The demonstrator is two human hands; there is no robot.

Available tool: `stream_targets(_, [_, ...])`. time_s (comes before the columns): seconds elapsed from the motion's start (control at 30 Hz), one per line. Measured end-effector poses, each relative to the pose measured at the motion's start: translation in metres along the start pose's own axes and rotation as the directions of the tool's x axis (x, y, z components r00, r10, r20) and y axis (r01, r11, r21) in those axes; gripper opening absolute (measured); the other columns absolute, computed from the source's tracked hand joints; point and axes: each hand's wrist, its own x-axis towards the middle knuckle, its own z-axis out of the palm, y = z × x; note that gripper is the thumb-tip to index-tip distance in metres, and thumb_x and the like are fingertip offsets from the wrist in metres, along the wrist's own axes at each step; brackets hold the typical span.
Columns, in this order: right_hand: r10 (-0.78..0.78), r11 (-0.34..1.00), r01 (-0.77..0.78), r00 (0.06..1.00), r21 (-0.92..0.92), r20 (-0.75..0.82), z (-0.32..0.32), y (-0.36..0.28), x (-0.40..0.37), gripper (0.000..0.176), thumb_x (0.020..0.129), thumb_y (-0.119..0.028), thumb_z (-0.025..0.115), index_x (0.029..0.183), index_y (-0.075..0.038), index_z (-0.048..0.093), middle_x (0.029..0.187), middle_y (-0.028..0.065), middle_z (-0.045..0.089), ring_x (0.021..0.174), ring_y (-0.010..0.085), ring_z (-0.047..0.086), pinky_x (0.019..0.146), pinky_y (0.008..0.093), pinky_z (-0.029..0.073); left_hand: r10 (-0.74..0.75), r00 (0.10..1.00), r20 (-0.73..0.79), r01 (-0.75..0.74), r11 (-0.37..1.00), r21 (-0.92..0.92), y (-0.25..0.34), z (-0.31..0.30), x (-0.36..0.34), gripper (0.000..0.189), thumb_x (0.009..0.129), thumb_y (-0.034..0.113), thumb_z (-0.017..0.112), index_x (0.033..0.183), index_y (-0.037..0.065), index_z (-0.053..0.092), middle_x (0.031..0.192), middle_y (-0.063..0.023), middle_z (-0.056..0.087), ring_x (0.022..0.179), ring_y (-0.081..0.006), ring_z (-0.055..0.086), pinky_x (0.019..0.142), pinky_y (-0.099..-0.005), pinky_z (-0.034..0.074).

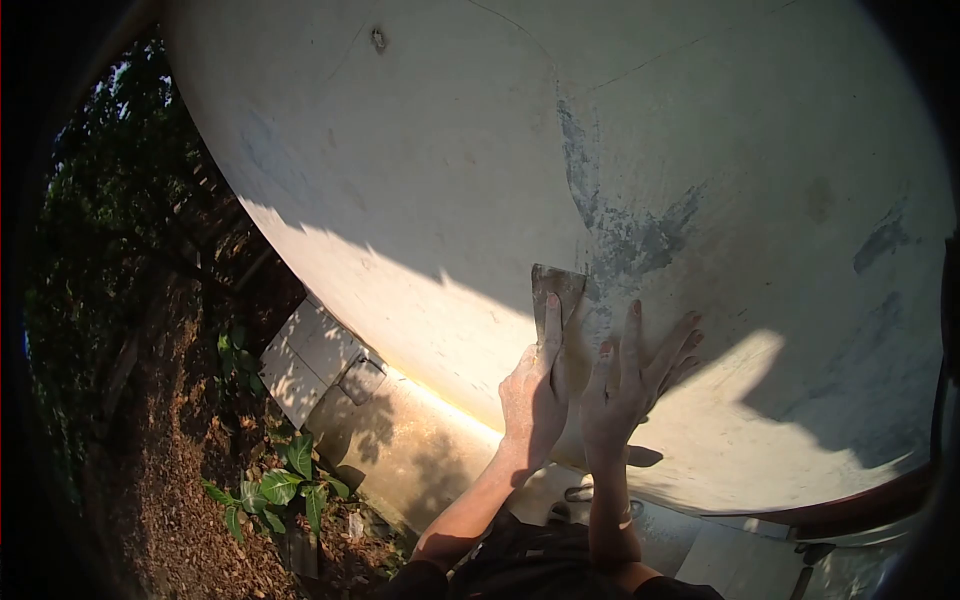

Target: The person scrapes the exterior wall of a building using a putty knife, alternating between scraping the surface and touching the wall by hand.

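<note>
My left hand (533, 402) is closed around a putty knife (545, 278), its index finger laid along the blade. The blade points upward, close against the pale wall (400, 150). Just to the right, my right hand (622, 395) has its fingers stretched and spread before the same wall. Above both hands, a grey, patchy mark (640, 245) runs up the surface, with thin cracks rising from it. A dark oval shape (645, 456) shows beside my right wrist.
Below the wall runs a concrete ledge (410, 450), with a pale panel (310, 355) at its left end. Leafy plants (283, 487) grow beside leaf-strewn ground (190, 500). Dark trees (110, 190) stand at the far left. Sunlight and shadow split the wall.
</note>
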Motion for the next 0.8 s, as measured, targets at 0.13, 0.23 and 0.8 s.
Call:
stream_targets(0.13, [-0.008,1.0,0.007,0.999,0.024,0.041,-0.003,0.003,0.0,0.045,0.094,-0.019,0.055,0.138,-0.016,0.056,0.159,0.0238,0.015,0.147,0.0465,0.01,0.116,0.06,0.012,-0.04,0.998,-0.053,0.038,0.999,-0.023,0.007,-0.012,0.019,0.03,0.086,0.0,0.053,0.116,0.001,0.057,0.083,-0.0199,0.057,0.073,-0.0408,0.061,0.063,-0.0475,0.047])
stream_targets(0.23, [0.001,1.0,-0.002,0.998,0.018,0.061,-0.005,0.0,-0.001,0.046,0.093,-0.017,0.055,0.14,-0.016,0.054,0.159,0.0241,0.014,0.147,0.0462,0.009,0.117,0.0596,0.011,-0.009,1.0,-0.022,0.009,1.0,0.016,-0.005,-0.009,0.006,0.023,0.085,-0.002,0.052,0.107,-0.001,0.058,0.083,-0.0202,0.056,0.074,-0.0418,0.06,0.064,-0.0487,0.047])
stream_targets(0.8, [0.01,0.995,-0.018,0.997,0.099,0.08,-0.007,0.0,0.002,0.054,0.091,-0.02,0.057,0.144,-0.014,0.048,0.157,0.0273,0.017,0.145,0.0491,0.014,0.116,0.0618,0.012,0.018,1.0,-0.005,-0.018,0.998,0.059,0.006,-0.027,0.013,0.025,0.096,0.01,0.053,0.117,0.0,0.063,0.076,-0.0228,0.06,0.064,-0.0357,0.058,0.059,-0.0405,0.044])
